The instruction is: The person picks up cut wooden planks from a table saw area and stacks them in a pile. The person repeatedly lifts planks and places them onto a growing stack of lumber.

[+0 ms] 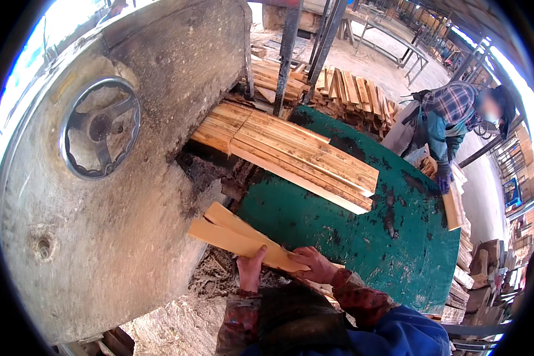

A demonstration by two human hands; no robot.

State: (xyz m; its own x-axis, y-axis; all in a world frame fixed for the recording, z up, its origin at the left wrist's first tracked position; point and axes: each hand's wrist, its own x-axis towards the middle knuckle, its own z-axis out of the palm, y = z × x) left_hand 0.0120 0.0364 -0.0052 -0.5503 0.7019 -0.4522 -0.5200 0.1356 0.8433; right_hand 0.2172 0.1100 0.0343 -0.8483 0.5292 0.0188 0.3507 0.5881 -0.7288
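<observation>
Two pale, thin wooden boards (231, 238) fan apart at their far left ends and meet near my hands, in front of the green table's near edge. My left hand (252, 268) is closed on the boards' near side, its thumb lying on top. At the boards' right end my right hand (315, 265) is closed over them, with part of its fingers hidden. Beyond them a stack of long sawn boards (296, 155) lies on the green metal table (344, 231), its left end running against the machine.
A large dusty machine panel (154, 196) with a metal handwheel (101, 127) fills the left. At the table's right edge a co-worker (454, 121) bends, one gloved hand at a board (454, 207). Piled wood (356, 92) stands behind upright metal posts (288, 56). Sawdust (178, 323) lies below.
</observation>
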